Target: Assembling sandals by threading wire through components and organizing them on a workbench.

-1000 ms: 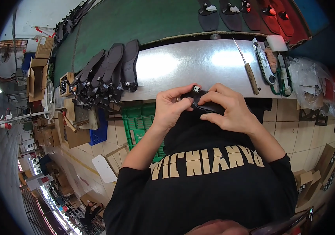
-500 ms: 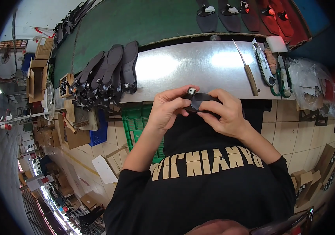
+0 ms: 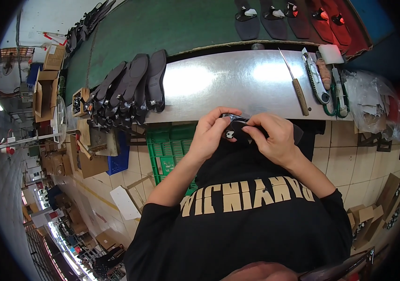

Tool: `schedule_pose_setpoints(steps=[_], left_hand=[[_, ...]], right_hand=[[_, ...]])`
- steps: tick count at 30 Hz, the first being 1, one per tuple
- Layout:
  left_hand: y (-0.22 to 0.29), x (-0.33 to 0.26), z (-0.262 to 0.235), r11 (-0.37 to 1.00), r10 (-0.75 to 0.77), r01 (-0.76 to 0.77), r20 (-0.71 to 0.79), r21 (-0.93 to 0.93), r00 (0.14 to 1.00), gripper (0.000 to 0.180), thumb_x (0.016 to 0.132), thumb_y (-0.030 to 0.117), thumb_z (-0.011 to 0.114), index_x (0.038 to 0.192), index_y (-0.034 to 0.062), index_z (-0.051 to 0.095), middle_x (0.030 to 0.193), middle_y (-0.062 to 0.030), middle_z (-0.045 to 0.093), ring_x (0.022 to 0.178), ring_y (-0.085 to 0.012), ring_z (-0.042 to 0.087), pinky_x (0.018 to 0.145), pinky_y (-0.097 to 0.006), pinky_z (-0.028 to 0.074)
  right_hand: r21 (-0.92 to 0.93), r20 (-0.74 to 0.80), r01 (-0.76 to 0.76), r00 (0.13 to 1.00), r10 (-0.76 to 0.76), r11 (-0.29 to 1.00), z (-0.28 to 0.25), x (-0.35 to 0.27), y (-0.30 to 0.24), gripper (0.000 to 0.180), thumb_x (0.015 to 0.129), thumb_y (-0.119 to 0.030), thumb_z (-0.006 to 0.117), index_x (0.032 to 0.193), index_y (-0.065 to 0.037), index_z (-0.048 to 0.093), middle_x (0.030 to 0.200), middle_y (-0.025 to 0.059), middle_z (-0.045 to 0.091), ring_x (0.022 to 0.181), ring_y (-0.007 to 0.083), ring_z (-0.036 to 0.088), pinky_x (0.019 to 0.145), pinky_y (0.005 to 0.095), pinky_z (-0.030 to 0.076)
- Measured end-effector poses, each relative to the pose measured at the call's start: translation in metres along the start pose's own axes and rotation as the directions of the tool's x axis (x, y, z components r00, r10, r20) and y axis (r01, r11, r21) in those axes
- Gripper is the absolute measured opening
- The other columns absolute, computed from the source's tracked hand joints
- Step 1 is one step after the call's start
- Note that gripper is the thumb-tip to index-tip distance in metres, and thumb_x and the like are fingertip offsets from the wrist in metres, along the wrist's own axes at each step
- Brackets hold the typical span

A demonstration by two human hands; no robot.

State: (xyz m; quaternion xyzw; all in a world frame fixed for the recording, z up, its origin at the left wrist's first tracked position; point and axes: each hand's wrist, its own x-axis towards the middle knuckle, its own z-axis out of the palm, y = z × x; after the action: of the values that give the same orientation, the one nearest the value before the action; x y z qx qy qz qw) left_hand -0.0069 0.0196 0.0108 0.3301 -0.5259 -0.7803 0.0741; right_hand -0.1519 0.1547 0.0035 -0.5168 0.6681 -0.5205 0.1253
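Observation:
Both my hands hold a small black shoe insole piece with a pale round mark, close to my chest at the near edge of the shiny metal worktop. My left hand pinches its left end with thumb and fingers. My right hand grips its right side, fingers curled over it. Most of the piece is hidden under my fingers.
A fanned stack of black insoles lies on the worktop's left. An awl with a wooden handle, a utility knife and green-handled scissors lie at right. More soles sit on the green belt beyond. A green crate stands below.
My hands shifted slightly with the black piece, turning it between the fingers; they stay together at the worktop's near edge.

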Motion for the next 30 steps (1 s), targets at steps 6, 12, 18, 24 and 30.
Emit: schedule_pose_setpoints(steps=[6, 12, 18, 24, 30], left_hand=[[-0.015, -0.004, 0.003, 0.988, 0.034, -0.03, -0.023, 0.154, 0.999, 0.028, 0.099, 0.011, 0.042, 0.115, -0.0005, 0.062, 0.097, -0.0052, 0.067, 0.08, -0.0072, 0.061, 0.059, -0.023, 0.052], [-0.022, -0.007, -0.004, 0.958, 0.05, -0.068, 0.071, 0.28, 0.996, 0.022, 0.097, 0.011, 0.05, 0.114, 0.0018, 0.061, 0.094, -0.0017, 0.065, 0.082, -0.0056, 0.06, 0.061, -0.023, 0.052], [-0.01, -0.011, 0.004, 0.986, -0.019, 0.009, 0.055, 0.167, 0.998, 0.018, 0.096, 0.013, 0.055, 0.106, 0.0013, 0.062, 0.083, 0.0027, 0.058, 0.074, -0.0033, 0.053, 0.059, -0.02, 0.047], [0.006, -0.016, 0.004, 0.979, -0.09, 0.078, 0.054, 0.187, 0.995, 0.015, 0.094, 0.009, 0.055, 0.104, 0.0017, 0.063, 0.084, 0.0032, 0.059, 0.074, -0.0025, 0.051, 0.062, -0.019, 0.045], [0.031, -0.022, 0.0, 0.961, 0.151, -0.179, 0.145, 0.21, 0.978, 0.012, 0.091, 0.003, 0.061, 0.101, 0.0006, 0.066, 0.082, 0.0033, 0.061, 0.07, -0.0006, 0.05, 0.062, -0.016, 0.039]], right_hand=[[0.001, -0.022, 0.048, 0.999, -0.048, 0.999, 0.005, -0.008, 0.003, 0.014, 0.077, -0.001, 0.076, 0.081, -0.002, 0.063, 0.07, 0.0106, 0.064, 0.058, 0.023, 0.062, 0.053, 0.031, 0.046], [0.076, 0.051, -0.142, 0.989, 0.139, 0.987, 0.003, -0.015, 0.004, 0.014, 0.079, -0.005, 0.075, 0.08, -0.002, 0.062, 0.067, 0.0118, 0.063, 0.059, 0.0249, 0.064, 0.054, 0.032, 0.048], [0.338, 0.164, -0.383, 0.923, 0.347, 0.86, 0.002, -0.015, 0.007, 0.012, 0.08, -0.007, 0.077, 0.086, 0.0, 0.069, 0.071, 0.0086, 0.07, 0.061, 0.0132, 0.066, 0.057, 0.027, 0.05], [0.308, 0.346, -0.512, 0.845, 0.407, 0.802, -0.014, 0.002, 0.005, 0.013, 0.082, -0.009, 0.076, 0.088, 0.0, 0.07, 0.071, 0.0023, 0.068, 0.064, 0.0072, 0.061, 0.061, 0.0213, 0.048], [0.501, 0.77, -0.726, 0.622, 0.141, 0.471, -0.026, 0.037, 0.018, 0.014, 0.084, -0.014, 0.074, 0.091, -0.003, 0.068, 0.081, -0.0024, 0.065, 0.079, 0.0058, 0.059, 0.074, 0.0216, 0.046]])
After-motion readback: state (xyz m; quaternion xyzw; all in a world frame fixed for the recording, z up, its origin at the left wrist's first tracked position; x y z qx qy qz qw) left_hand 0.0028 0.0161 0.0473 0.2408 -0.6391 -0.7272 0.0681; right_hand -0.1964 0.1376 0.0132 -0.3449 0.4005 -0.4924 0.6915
